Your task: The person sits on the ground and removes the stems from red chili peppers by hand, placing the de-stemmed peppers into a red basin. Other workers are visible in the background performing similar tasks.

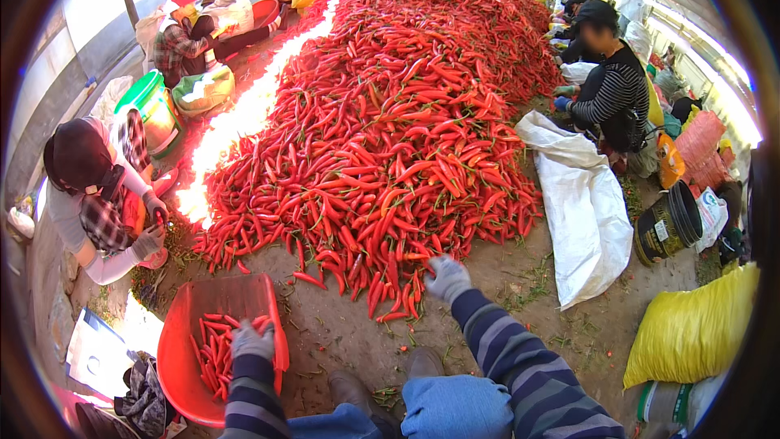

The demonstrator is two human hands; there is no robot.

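Note:
A large heap of red chili peppers (pixel 390 152) covers the ground before me. My right hand (pixel 449 279), in a grey glove, is at the heap's near edge, its fingertips against the peppers; whether it grips one is hidden. On my left stands a red plastic scoop-shaped basin (pixel 167 341) with loose red peppers (pixel 213 347) inside. Over its right side is my left hand (pixel 253 340), also gloved in grey, close above or touching those peppers. What lies under its fingers cannot be made out.
A person (pixel 103 195) sits left of the heap; another (pixel 609 73) sits at right by a white woven sack (pixel 579 207). Black buckets (pixel 667 225) and a full yellow sack (pixel 694 323) are on my right. A green-lidded bucket (pixel 149 113) stands far left. Stems litter the floor.

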